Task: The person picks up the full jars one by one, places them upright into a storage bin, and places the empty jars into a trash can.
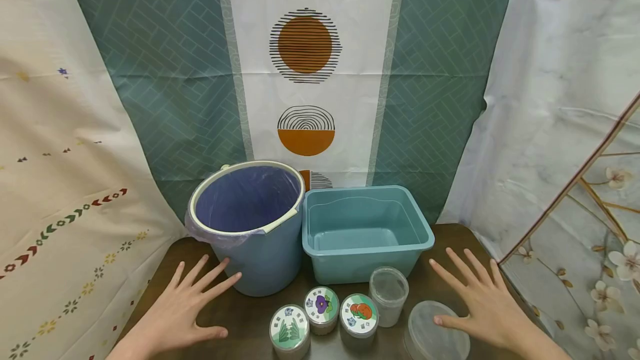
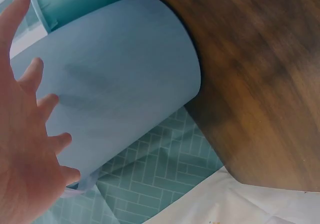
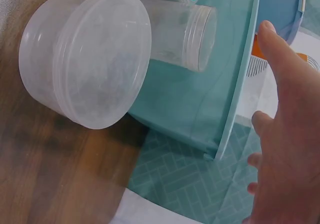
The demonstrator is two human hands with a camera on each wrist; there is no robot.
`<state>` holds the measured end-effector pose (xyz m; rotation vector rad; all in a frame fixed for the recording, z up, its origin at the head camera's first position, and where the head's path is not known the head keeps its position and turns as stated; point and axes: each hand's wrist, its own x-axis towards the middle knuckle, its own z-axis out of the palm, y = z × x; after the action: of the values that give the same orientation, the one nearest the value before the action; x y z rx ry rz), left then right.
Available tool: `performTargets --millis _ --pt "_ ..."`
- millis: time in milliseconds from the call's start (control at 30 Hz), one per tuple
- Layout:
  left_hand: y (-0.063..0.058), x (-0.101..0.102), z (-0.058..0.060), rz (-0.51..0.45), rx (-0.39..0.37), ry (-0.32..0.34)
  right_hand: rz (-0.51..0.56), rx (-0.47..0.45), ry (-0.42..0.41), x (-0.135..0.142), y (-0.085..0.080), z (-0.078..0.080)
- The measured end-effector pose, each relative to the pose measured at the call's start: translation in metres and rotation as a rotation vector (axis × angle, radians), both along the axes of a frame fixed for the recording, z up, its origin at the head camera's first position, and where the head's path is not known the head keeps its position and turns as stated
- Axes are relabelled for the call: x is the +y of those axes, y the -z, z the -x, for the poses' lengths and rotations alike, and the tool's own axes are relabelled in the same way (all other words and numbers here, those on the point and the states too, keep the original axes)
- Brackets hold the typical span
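Note:
My left hand (image 1: 182, 313) is spread with straight fingers over the table's left side, holding nothing, in front of a blue bin (image 1: 262, 271) with a cream rim and a plastic liner. On the right, my right hand (image 1: 482, 307) is likewise spread and holds nothing. Its thumb overlaps a wide clear lidded tub (image 1: 435, 332) in the head view. Between the hands stand lidded jars: one with green leaves on its label (image 1: 289, 328), one with a purple flower (image 1: 321, 305), one with orange-red fruit (image 1: 359, 315). Beside them is a plain clear jar (image 1: 389, 293).
A teal rectangular basin (image 1: 367, 265) stands right of the bin, at the back of the dark wooden table (image 2: 260, 83). Patterned cloth (image 1: 440, 99) hangs behind, and pale cloths hang down both sides.

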<state>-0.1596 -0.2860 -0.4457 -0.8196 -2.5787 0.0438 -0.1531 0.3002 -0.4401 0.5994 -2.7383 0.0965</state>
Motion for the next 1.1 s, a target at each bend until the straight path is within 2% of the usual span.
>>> performTargets --millis 500,600,833,1100 --pt "-0.002 0.002 0.001 -0.012 -0.004 0.008 0.042 -0.065 -0.007 -0.003 -0.012 0.023" --pt "-0.002 0.004 0.000 -0.030 -0.015 0.000 0.050 -0.038 -0.023 -0.003 -0.013 0.030" --pt "0.002 0.010 -0.002 -0.091 -0.073 -0.032 0.112 0.090 -0.099 -0.003 -0.008 0.057" --pt "0.008 0.023 -0.004 -0.163 -0.126 -0.022 0.246 0.128 -0.160 -0.008 0.005 0.084"
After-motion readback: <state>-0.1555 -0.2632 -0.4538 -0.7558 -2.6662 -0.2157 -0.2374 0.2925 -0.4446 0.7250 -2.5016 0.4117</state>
